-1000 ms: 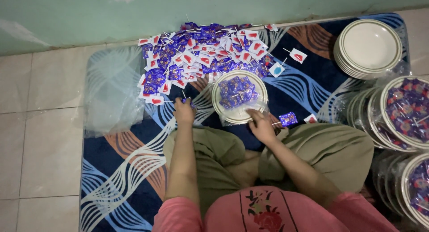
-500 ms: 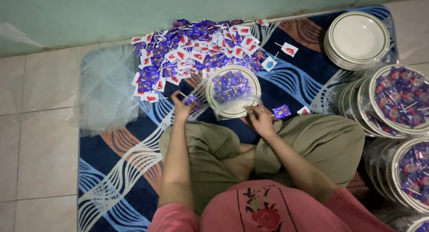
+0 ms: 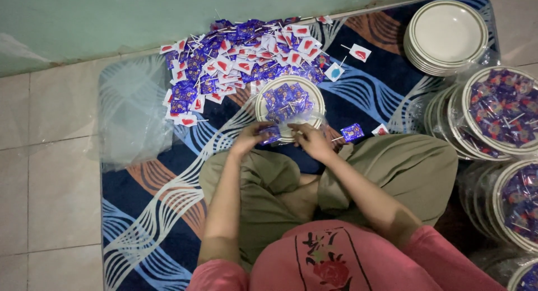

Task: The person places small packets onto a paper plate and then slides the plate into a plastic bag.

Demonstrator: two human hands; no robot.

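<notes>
I sit cross-legged on a patterned blue mat (image 3: 140,212). In front of my knees is a white plate (image 3: 261,103) heaped with purple candy packets, with clear plastic wrap (image 3: 305,119) crumpled at its near rim. My left hand (image 3: 249,138) pinches a purple packet (image 3: 270,135) at that rim. Just to the right, my right hand (image 3: 314,141) grips the edge of the plastic wrap. Beyond the plate lies a wide pile of purple and red-and-white packets (image 3: 235,64).
A stack of empty white plates (image 3: 445,33) stands at the far right. Below it are wrapped plates filled with candies (image 3: 499,109) (image 3: 518,204). Clear plastic sheets (image 3: 134,117) lie at the mat's left edge. A loose purple packet (image 3: 352,132) rests by my right knee.
My left hand has come back from the packets left of the plate to the plate's near rim, carrying a purple packet. My right hand stayed at the near rim.
</notes>
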